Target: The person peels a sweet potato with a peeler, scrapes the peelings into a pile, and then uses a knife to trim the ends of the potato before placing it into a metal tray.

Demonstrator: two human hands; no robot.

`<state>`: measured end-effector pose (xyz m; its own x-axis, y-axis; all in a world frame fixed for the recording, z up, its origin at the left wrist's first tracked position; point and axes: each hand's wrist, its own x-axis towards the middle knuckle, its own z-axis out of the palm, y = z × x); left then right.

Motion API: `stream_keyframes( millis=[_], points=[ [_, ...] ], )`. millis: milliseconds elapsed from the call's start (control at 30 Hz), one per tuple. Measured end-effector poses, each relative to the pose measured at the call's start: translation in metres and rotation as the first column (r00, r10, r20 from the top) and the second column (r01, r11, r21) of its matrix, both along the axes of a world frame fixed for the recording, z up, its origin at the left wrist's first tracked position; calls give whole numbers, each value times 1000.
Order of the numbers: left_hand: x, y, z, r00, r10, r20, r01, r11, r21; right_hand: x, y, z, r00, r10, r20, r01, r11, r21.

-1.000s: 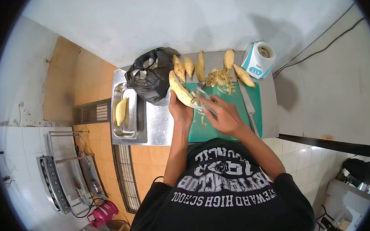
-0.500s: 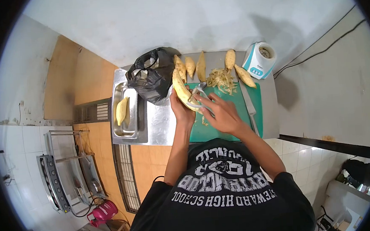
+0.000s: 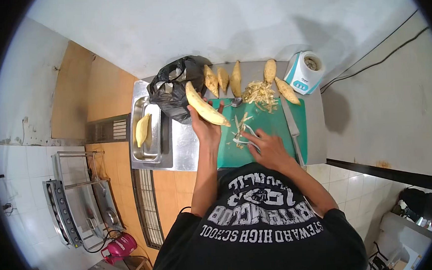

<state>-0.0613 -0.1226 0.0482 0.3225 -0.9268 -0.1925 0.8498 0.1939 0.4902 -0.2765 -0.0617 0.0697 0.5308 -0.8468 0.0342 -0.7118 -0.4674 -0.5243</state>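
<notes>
My left hand (image 3: 205, 128) is closed round a long, curved, peeled sweet potato (image 3: 205, 108), held tilted above the left edge of the green cutting board (image 3: 276, 146). In my right hand (image 3: 270, 149) is a peeler (image 3: 250, 134) with a pale frame, low over the board and apart from the sweet potato. Loose peel strips (image 3: 240, 128) lie on the board beside the peeler. Farther back is a larger heap of peelings (image 3: 259, 93). A spoon (image 3: 236, 102) rests at the board's back edge, partly hidden.
Several unpeeled sweet potatoes (image 3: 236, 79) lie along the back of the counter. A knife (image 3: 290, 120) lies on the board's right side. A blender base (image 3: 304, 75) stands back right. Left are a black plastic bag (image 3: 169, 96) and a steel tray (image 3: 137, 152) holding a peeled sweet potato (image 3: 143, 129).
My left hand has shifted left with the sweet potato. My right hand has drawn the peeler off it, down toward the board. More peel strips show on the board.
</notes>
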Motion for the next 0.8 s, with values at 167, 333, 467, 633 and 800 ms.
stream_keyframes(
  millis=[167,333,467,633,800],
  points=[
    [-7,5,-6,999,-4,40,0,995,99,2,-10,20,972,-123,202,121,992,26],
    [-22,3,-9,995,-51,84,36,985,169,22,-27,22,975,-70,209,81,996,-44],
    [-4,3,-12,994,-43,-98,47,998,33,13,-14,3,979,-45,197,43,999,16],
    [3,0,-26,992,-48,-119,49,999,5,3,-10,-6,976,-70,206,58,996,65],
    [-20,1,-10,997,-29,67,13,974,228,16,-21,21,973,-78,218,75,997,26]
  ],
)
